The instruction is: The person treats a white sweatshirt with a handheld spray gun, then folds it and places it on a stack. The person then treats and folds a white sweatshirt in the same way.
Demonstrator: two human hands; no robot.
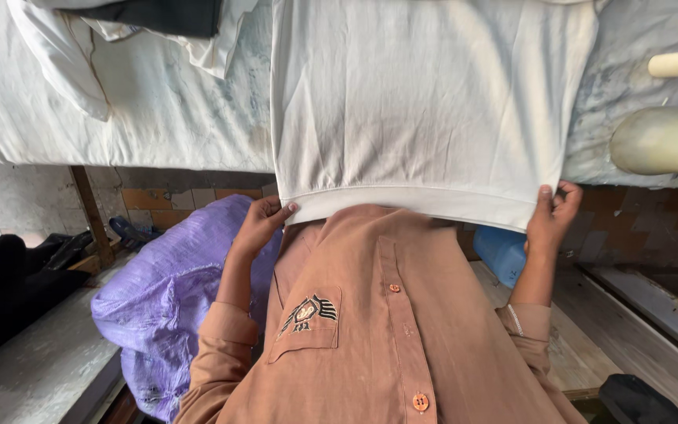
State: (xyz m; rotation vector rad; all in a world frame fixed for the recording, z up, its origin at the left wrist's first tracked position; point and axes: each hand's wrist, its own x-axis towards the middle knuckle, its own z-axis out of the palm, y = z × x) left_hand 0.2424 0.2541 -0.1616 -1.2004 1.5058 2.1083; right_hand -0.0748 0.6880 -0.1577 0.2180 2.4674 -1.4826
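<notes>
Both hands, left hand and right hand, pinch white garment's crosswise hem.

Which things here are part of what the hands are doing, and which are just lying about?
In hand: white shirt, its hem held by the left hand and right hand, on the padded table.

Lying about: purple sack, blue container, cream iron, crumpled white cloth.
</notes>
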